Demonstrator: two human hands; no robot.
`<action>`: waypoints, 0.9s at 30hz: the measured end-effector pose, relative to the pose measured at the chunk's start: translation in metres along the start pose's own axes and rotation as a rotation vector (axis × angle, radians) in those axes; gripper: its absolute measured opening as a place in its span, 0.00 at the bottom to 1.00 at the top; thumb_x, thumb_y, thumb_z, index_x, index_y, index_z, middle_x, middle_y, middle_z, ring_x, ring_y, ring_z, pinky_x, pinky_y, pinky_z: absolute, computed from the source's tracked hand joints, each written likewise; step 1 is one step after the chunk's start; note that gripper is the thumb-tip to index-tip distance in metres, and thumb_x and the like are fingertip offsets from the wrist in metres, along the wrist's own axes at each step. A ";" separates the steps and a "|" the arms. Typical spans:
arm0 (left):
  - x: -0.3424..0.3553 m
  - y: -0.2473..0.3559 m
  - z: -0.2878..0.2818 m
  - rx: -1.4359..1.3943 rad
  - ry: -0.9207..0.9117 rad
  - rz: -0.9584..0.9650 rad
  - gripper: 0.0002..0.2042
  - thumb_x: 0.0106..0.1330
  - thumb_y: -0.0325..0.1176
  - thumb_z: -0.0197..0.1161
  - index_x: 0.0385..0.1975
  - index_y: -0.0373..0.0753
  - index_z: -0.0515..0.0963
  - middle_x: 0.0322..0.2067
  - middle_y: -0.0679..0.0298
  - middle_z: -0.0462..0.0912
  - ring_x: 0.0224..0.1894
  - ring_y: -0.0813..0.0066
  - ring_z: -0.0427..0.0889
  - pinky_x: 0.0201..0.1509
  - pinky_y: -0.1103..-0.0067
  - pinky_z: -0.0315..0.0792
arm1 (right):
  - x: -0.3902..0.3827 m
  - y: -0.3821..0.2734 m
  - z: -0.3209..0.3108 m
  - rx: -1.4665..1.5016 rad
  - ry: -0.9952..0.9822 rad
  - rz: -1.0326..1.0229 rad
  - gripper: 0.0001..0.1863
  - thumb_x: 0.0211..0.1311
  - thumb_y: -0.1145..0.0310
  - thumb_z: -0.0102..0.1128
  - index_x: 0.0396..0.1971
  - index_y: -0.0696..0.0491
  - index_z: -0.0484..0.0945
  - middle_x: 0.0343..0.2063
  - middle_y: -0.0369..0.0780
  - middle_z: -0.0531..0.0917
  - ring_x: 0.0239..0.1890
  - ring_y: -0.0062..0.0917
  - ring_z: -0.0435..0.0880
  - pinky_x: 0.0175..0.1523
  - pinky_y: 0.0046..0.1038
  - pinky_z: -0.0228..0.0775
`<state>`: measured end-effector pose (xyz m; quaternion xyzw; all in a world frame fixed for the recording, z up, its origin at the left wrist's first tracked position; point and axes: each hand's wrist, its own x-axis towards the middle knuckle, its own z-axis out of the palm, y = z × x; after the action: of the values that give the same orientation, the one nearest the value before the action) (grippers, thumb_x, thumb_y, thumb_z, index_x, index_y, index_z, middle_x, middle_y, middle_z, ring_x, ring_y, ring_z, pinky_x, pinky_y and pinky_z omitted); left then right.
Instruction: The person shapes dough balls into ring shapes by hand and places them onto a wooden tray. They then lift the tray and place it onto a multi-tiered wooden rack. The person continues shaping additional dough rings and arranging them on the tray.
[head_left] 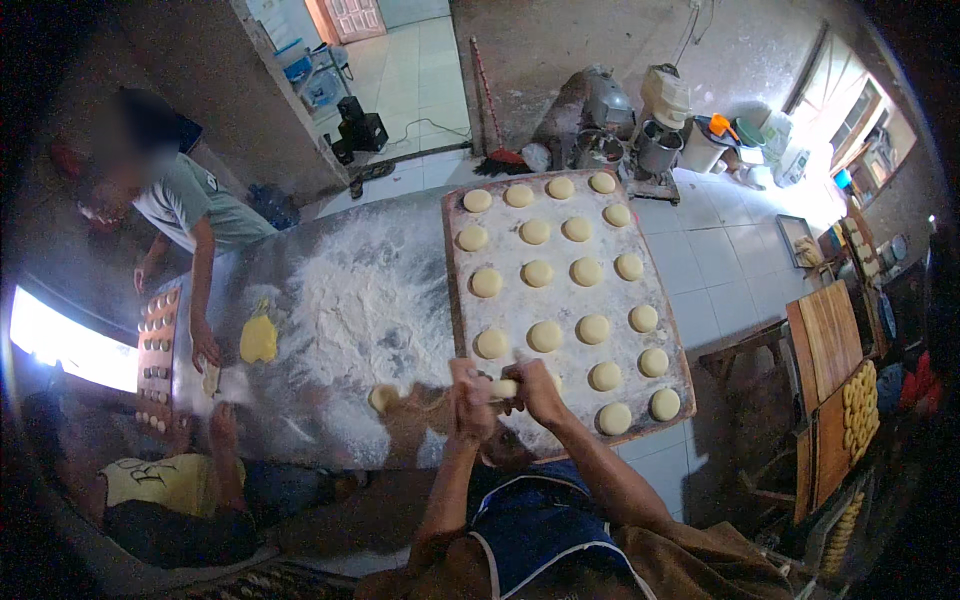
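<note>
Above the near edge of a floured wooden board [510,250], my left hand [472,402] and my right hand [537,392] are close together, both closed. Between them they hold a small pale piece of dough [503,389], partly hidden by the fingers. Rows of round flat dough pieces [544,336] lie on the board beyond my hands and to their right; one [556,383] is partly covered by my right hand. A single dough round [382,398] sits on the table left of my left hand.
Flour [350,300] covers the metal table [285,400] around a yellow dough lump [258,338]. Two people work at the left by a tray of small pieces [157,350]. Mixers [660,130] stand at the back; a rack with boards [825,340] is at right.
</note>
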<state>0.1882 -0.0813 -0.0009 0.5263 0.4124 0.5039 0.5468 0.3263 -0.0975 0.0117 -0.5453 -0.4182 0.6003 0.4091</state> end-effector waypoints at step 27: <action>0.002 -0.021 0.055 0.071 -0.119 -0.016 0.20 0.65 0.51 0.39 0.22 0.40 0.61 0.20 0.65 0.68 0.24 0.69 0.68 0.31 0.74 0.65 | -0.019 0.006 -0.047 -0.547 0.081 -0.329 0.30 0.65 0.49 0.39 0.19 0.63 0.73 0.14 0.52 0.75 0.16 0.42 0.73 0.25 0.38 0.65</action>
<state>0.2452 -0.0871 -0.0153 0.5712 0.4008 0.4523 0.5554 0.3746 -0.1148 0.0088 -0.5835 -0.6300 0.3695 0.3552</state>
